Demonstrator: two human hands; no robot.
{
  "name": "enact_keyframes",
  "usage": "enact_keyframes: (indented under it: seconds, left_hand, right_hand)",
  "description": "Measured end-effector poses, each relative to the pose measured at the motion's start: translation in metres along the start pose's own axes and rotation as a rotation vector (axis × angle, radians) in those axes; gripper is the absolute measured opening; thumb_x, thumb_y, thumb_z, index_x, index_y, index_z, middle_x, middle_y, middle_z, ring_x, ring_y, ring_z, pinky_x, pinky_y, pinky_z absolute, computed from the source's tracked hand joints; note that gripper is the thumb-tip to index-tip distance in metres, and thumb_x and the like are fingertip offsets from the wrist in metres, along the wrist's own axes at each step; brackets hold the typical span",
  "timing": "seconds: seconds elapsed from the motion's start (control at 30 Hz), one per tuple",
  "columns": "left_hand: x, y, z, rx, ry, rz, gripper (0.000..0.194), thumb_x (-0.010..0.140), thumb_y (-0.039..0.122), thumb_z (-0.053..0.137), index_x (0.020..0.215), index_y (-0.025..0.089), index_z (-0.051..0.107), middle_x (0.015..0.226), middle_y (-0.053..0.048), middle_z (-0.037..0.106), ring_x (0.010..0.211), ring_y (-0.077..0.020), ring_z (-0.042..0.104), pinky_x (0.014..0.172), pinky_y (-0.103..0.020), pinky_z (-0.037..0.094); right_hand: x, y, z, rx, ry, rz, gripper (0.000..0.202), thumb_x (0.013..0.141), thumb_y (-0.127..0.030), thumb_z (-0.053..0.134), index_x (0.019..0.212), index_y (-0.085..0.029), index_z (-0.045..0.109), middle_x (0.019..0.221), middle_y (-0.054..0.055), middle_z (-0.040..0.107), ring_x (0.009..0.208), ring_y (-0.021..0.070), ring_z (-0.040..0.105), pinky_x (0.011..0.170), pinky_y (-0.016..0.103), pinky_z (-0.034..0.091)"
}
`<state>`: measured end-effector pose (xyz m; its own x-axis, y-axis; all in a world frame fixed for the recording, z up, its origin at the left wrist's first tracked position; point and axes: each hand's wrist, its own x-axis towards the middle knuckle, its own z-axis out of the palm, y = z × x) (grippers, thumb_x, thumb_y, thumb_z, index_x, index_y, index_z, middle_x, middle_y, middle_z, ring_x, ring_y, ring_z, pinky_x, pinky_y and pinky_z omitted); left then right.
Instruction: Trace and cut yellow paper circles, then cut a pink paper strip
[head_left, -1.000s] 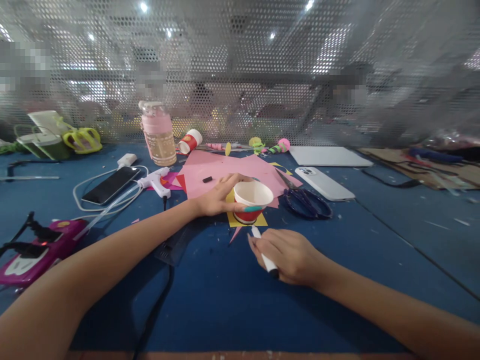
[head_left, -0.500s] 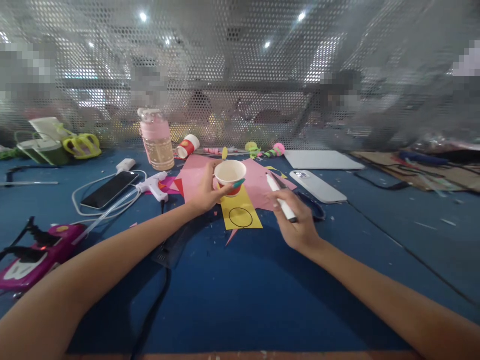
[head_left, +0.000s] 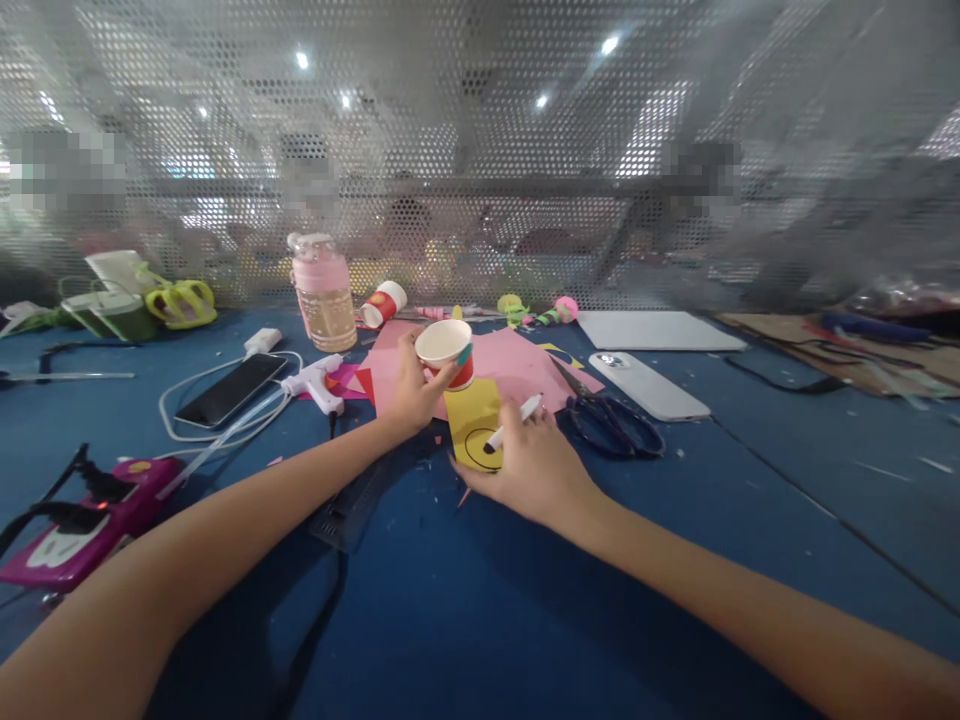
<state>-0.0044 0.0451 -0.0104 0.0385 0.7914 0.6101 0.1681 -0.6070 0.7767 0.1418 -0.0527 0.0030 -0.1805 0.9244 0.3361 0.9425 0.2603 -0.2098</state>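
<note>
My left hand [head_left: 418, 388] is closed around a red and white paper cup [head_left: 444, 343], tilted slightly, above pink paper sheets [head_left: 517, 358]. A white marker [head_left: 517, 422] with a black end sits between the fingers of my right hand [head_left: 541, 468]. That hand hovers low over a yellow paper strip [head_left: 471, 405] bearing a drawn black circle, and its fingers touch or nearly touch the strip's near right edge. Dark-handled scissors [head_left: 616, 428] lie just right of my right hand, their blades over the pink paper.
Left are a white glue gun [head_left: 315, 382], a black phone [head_left: 231, 390] with a white cable, and a magenta power strip [head_left: 82, 520]. Behind stand a pink-topped bottle [head_left: 324, 300] and a second paper cup [head_left: 383, 303] on its side. A white phone [head_left: 651, 386] and laptop [head_left: 660, 331] lie right.
My right hand has moved left and down with the marker, onto the yellow strip, uncovering the scissors. The cup in my left hand has shifted slightly left and tilted.
</note>
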Motion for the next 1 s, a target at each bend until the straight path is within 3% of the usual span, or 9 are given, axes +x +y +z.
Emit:
enact_keyframes:
  seconds: [0.17,0.3,0.4,0.53,0.63,0.77,1.0]
  left_hand:
    - [0.0,0.003,-0.001,0.008,-0.004,0.009,0.049,0.072,0.037,0.061,0.11,0.019,0.034,0.109,-0.011,0.046,0.103,-0.0241,0.05,0.086,-0.039,0.042]
    - [-0.001,0.004,-0.002,-0.021,-0.03,0.036,0.051,0.071,0.041,0.061,0.109,0.02,0.035,0.11,-0.011,0.046,0.106,-0.0252,0.049,0.088,-0.04,0.041]
    - [-0.001,0.004,-0.002,-0.103,-0.092,0.067,0.054,0.07,0.045,0.063,0.11,0.021,0.035,0.111,-0.01,0.046,0.107,-0.0245,0.048,0.091,-0.04,0.04]
    - [-0.001,0.008,-0.004,-0.183,-0.216,0.092,0.057,0.067,0.05,0.065,0.108,0.021,0.038,0.108,-0.008,0.049,0.104,-0.0241,0.051,0.09,-0.039,0.041]
    - [-0.001,0.013,-0.005,-0.214,-0.288,0.087,0.053,0.068,0.048,0.066,0.107,0.021,0.041,0.109,-0.008,0.051,0.105,-0.0243,0.051,0.09,-0.039,0.041]
    - [-0.002,0.019,-0.007,-0.259,-0.419,0.031,0.059,0.067,0.047,0.068,0.113,0.022,0.042,0.12,-0.011,0.05,0.11,-0.0257,0.051,0.092,-0.039,0.041]
    - [-0.003,0.022,-0.008,-0.22,-0.549,-0.013,0.059,0.061,0.045,0.073,0.108,0.018,0.051,0.115,-0.013,0.057,0.105,-0.0274,0.055,0.088,-0.041,0.044]
  right_hand:
    - [-0.001,0.0,-0.011,0.091,-0.199,0.005,0.046,0.065,-0.039,0.059,0.1,-0.013,0.045,0.088,0.014,0.064,0.09,0.0327,0.057,0.084,0.044,0.039]
    - [0.004,0.018,-0.018,0.195,-0.309,-0.053,0.047,0.065,-0.027,0.056,0.107,-0.014,0.039,0.089,0.011,0.062,0.082,0.0259,0.058,0.074,0.036,0.043]
    - [0.008,0.035,-0.026,0.22,-0.425,-0.197,0.047,0.065,-0.021,0.053,0.109,-0.016,0.038,0.09,0.01,0.059,0.079,0.0215,0.056,0.069,0.031,0.043]
    - [0.013,0.058,-0.036,0.181,-0.575,-0.384,0.027,0.065,-0.017,0.051,0.091,-0.019,0.043,0.087,0.007,0.055,0.075,0.0181,0.054,0.064,0.028,0.045]
    - [0.018,0.071,-0.038,0.213,-0.54,-0.395,0.038,0.065,-0.026,0.058,0.101,-0.018,0.045,0.105,0.012,0.055,0.092,0.0237,0.057,0.075,0.034,0.048]
    - [0.022,0.083,-0.035,0.363,-0.387,-0.315,0.086,0.055,-0.05,0.072,0.127,-0.019,0.036,0.134,0.015,0.044,0.124,0.0311,0.041,0.099,0.045,0.039]
    - [0.024,0.09,-0.023,0.355,-0.371,-0.358,0.096,0.053,-0.052,0.073,0.134,-0.019,0.033,0.136,0.015,0.043,0.126,0.0324,0.04,0.103,0.049,0.035]
